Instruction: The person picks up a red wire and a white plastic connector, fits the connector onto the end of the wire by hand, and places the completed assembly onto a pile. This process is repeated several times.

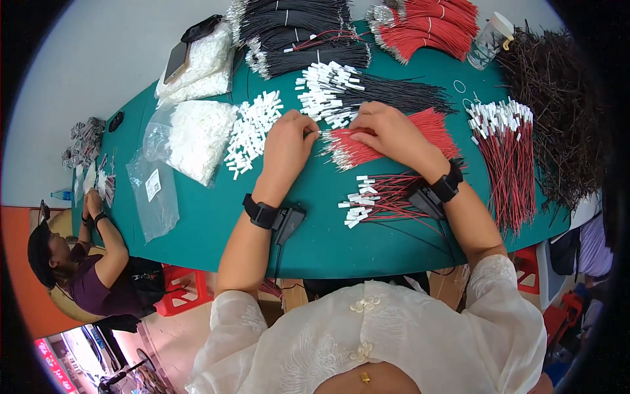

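Over the middle of the green table, my left hand (287, 148) is closed in a pinch, its fingertips beside the metal-tipped ends of a bundle of red wires (426, 134). Whatever it pinches is too small to make out. My right hand (387, 131) rests over the same bundle, with thumb and fingers bent together at the wires; what lies between them is hidden. Just beyond both hands lie black wires (407, 93) with white connector housings on their ends. Loose white connector housings (252, 131) are spread left of my left hand.
Nearer me are red wires with white housings (387, 197); a larger such pile (505, 157) lies right. Bags of white housings (200, 138) stand left. Black wire bundles (295, 33), red bundles (430, 26) and a cup (489, 43) line the back. A co-worker (98, 262) sits left.
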Demonstrator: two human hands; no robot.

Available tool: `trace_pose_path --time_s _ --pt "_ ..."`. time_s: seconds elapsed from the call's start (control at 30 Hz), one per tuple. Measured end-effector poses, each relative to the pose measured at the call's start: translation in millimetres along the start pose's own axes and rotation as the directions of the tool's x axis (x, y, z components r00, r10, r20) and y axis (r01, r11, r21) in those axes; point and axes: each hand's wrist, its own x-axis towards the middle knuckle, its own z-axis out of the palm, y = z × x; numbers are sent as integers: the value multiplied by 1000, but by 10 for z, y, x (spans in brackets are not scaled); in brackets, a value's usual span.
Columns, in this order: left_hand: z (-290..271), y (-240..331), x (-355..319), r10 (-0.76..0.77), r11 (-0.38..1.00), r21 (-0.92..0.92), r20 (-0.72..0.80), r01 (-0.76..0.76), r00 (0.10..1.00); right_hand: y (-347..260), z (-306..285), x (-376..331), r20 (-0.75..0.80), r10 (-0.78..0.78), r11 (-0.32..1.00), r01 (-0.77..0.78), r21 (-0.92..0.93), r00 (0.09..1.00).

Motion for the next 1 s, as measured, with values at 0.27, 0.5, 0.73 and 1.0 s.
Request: trace_pose_path --time_s 0.27,0.5,0.73,1.0 --pt "47 43 19 -209 846 -495 32 197 977 55 -2 4 36 18 994 -22 110 999" --pt "53 55 29 -240 613 -761 77 213 968 -100 -77 15 0 111 910 -102 401 994" --pt "-58 141 44 -253 699 -710 -136 84 958 -158 -95 31 -183 104 943 -38 331 978" --pt "2 195 1 -249 415 -883 124 222 961 -204 -146 27 -227 92 969 -35 245 969"
